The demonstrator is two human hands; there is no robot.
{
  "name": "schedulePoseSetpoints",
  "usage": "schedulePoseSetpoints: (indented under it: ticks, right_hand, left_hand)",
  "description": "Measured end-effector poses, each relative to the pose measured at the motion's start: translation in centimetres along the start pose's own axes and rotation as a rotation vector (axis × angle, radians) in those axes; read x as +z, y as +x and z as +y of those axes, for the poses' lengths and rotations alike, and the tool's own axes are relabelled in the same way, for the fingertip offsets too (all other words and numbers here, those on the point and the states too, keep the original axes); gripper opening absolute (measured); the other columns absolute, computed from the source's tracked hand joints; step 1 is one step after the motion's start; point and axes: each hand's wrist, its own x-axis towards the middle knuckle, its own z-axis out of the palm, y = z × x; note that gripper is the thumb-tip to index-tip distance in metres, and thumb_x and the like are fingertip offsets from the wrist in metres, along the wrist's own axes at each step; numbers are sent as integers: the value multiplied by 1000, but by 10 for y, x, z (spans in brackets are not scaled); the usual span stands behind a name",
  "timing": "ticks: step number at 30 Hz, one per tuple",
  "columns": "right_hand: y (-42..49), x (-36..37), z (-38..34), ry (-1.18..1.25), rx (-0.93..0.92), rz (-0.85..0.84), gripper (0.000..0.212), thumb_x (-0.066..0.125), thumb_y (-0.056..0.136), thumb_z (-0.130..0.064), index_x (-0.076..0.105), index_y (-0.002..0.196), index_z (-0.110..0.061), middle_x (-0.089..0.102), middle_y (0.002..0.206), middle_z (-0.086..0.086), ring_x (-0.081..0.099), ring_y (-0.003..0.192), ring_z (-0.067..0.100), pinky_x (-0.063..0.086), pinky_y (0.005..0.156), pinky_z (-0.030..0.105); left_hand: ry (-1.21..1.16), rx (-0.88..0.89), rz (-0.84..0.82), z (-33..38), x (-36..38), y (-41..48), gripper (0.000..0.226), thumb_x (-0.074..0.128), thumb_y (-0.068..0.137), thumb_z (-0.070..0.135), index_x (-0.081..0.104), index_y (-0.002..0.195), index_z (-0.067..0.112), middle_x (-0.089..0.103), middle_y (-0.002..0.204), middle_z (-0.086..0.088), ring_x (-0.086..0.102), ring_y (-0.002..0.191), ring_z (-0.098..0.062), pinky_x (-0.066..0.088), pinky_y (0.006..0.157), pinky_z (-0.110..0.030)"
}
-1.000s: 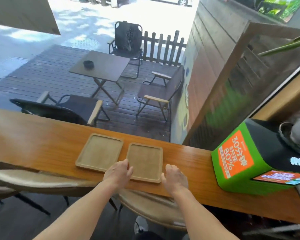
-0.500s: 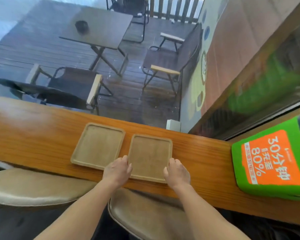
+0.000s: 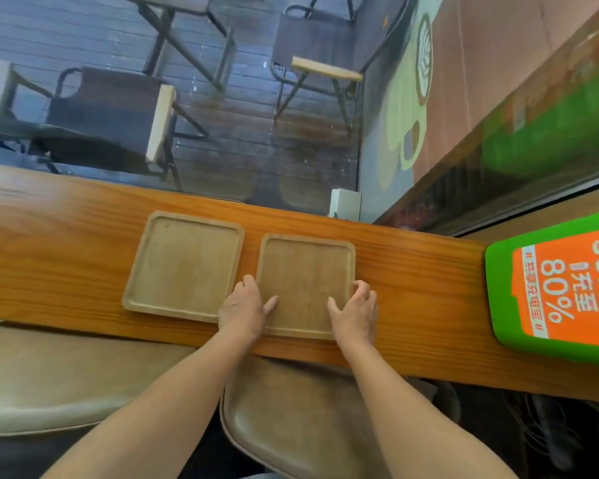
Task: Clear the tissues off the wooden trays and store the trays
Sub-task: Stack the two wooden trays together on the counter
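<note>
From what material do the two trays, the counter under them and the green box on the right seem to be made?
Left tray and right tray: pale wood, matte, with faint grain; probably unvarnished. Counter: orange-brown wood with strong grain and a soft sheen, likely lacquered. Green box: smooth and glossy with rounded edges, likely plastic, though the view cannot confirm it.

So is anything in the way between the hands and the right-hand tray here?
Nothing visible. The left hand and right hand already sit on the near corners of the right tray. No tissue lies on it. The left tray lies beside it, a narrow gap between them.
</note>
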Motion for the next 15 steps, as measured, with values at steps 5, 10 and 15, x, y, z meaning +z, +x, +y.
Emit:
schedulePoseSetpoints:
  ticks: [5,10,15]
  right_hand:
    - [-6,10,-14,161,279,5,63,70,88,-34,39,141,-17,41,141,10,41,127,33,45,100,49]
    - [3,5,-10,287,384,-94,54,69,88,-31,46,133,-13,43,137,11,45,123,33,47,100,49]
    - [6,-13,9,474,466,-284,55,70,89,-27,46,135,-10,50,136,11,52,113,28,48,92,41]
  left_hand:
    - [-228,-262,40,15,14,-3,59,71,85,46,47,121,5,53,121,-16,54,112,-32,48,91,-40]
    - [-319,-444,21,18,14,3,66,70,84,50,52,128,4,51,132,-19,46,124,-36,42,100,-46]
    - [-438,-439,-224,7,7,3,70,65,85,57,53,128,3,58,128,-17,56,117,-36,51,96,-47]
